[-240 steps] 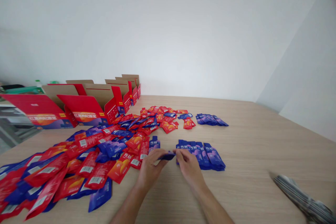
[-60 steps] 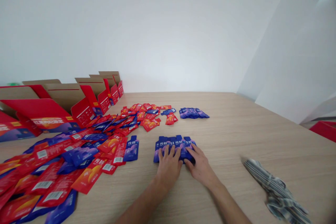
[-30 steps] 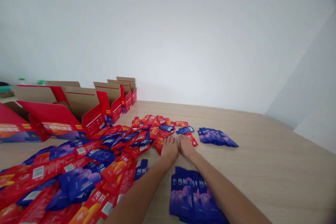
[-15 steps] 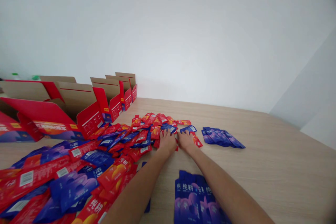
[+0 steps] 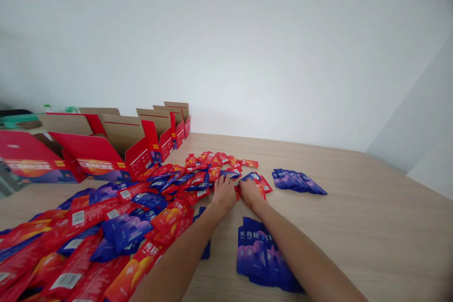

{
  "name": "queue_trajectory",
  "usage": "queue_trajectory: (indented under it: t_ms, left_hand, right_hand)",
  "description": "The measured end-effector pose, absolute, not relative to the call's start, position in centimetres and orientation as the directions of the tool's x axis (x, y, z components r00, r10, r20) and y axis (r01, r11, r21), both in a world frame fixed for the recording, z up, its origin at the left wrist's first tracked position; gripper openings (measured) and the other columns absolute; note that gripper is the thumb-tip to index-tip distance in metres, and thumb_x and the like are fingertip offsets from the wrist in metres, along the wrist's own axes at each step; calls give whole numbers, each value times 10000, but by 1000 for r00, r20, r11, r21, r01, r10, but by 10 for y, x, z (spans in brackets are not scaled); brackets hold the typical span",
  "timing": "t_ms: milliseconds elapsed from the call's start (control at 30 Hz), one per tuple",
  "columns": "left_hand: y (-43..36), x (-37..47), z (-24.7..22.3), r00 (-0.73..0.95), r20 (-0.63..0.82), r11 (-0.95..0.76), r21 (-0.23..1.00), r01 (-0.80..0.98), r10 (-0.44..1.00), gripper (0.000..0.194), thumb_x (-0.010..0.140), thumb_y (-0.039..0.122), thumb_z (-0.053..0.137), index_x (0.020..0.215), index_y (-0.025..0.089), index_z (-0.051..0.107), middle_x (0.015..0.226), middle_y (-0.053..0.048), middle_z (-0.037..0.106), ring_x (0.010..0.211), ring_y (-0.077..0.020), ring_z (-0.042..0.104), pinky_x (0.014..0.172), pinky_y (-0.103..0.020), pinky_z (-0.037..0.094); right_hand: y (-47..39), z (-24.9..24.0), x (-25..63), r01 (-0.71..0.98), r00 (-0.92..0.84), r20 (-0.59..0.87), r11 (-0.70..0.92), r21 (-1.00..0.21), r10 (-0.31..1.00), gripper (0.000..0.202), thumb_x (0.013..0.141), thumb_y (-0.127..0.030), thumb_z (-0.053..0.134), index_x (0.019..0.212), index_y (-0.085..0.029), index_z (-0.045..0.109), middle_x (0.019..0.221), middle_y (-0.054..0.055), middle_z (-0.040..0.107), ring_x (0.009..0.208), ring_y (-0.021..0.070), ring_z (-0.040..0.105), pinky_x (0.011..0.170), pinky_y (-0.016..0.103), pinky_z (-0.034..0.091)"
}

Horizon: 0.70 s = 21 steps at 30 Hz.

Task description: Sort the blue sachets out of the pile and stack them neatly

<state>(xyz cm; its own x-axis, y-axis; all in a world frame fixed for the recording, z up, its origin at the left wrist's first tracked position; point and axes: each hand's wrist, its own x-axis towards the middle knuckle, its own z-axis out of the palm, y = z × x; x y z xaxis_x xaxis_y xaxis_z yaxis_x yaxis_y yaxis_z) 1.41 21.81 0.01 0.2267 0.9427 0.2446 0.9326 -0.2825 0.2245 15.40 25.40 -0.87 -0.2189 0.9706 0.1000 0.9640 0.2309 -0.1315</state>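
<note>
At the right end of a loose heap of red and blue pouches [image 5: 170, 212], my two hands work close together. My left hand [image 5: 224, 193] rests on the pouches with its fingers a little apart and bent downward; its thumb is hard to see. Just right of it, my right hand [image 5: 249, 192] has its fingers curled in at the near edge of a blue pouch [image 5: 252, 176]. A red pouch [image 5: 264, 184] lies beside that hand. Under my right forearm is an overlapping row of blue pouches [image 5: 253, 250], printed side up.
Another fanned row of blue pouches [image 5: 297, 181] lies to the right on the wooden table [image 5: 354, 226]. Open red cartons [image 5: 102, 151] with raised brown flaps line the left and back. A white wall [image 5: 283, 56] stands behind the table.
The view has turned slightly left, so the cartons show further right. My right fingers have drawn in more at the blue pouch; my left hand stays on the heap.
</note>
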Motion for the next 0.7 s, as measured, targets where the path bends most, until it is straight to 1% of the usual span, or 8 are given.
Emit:
queue_trajectory:
  t_ms: [133,200,300,400,500,567,633,700]
  left_hand:
    - [192,0,9,224,270,-299,283,911,937,592,837,232,432,1428,211,406,1547,-64,334,1370,-260,335,1110,-420,332]
    - [179,-6,12,240,280,-327,324,888,930,646,828,196,419,1468,205,336,1572,-59,286,1403,-235,297,1126,-389,327]
    - [160,-14,12,294,303,-391,342,854,907,706,800,132,412,1491,116,270,1591,-114,229,1456,-219,207,1179,-375,253]
    - [140,-21,10,333,335,-447,362,818,881,738,777,86,399,1495,51,229,1595,-156,195,1480,-207,133,1204,-373,206]
    - [118,-29,7,342,354,-472,402,785,870,736,767,71,389,1488,45,243,1601,-152,175,1483,-202,125,1209,-379,212]
    - [103,-36,5,337,366,-478,426,768,867,727,758,61,388,1476,45,275,1599,-146,189,1482,-203,136,1211,-383,216]
    - [88,-44,3,324,372,-473,447,759,870,718,740,42,388,1455,59,328,1586,-128,240,1474,-193,173,1211,-381,227]
    - [74,-53,2,308,362,-456,466,758,880,687,724,22,383,1406,94,421,1551,-96,331,1447,-171,259,1202,-357,256]
  right_hand:
    - [238,3,156,959,-115,201,162,-232,973,348,943,-96,330,1160,-94,603,1093,169,670,1011,210,607,855,289,395]
    - [230,11,155,947,-50,260,129,-296,964,360,964,-116,284,1176,-101,574,1077,159,671,985,205,616,835,283,400]
    - [216,22,150,912,40,331,100,-397,943,390,1001,-196,216,1165,-130,564,1047,145,677,948,213,629,816,291,413]
    - [198,31,141,860,118,383,98,-500,916,424,1011,-252,174,1161,-149,557,1076,138,673,972,223,628,828,304,429]
    - [175,35,131,799,170,411,119,-590,895,432,1009,-283,175,1144,-142,560,1087,141,670,989,233,629,847,317,445]
    - [157,35,125,754,183,418,146,-640,890,423,1006,-303,197,1132,-146,568,1056,134,679,970,232,640,846,318,459]
    - [137,32,122,708,182,416,175,-684,891,417,1005,-329,216,1123,-158,577,994,119,692,920,226,659,819,311,479]
    - [116,27,119,664,179,411,199,-720,894,418,1005,-359,225,1120,-171,580,933,106,699,862,221,675,781,306,497]
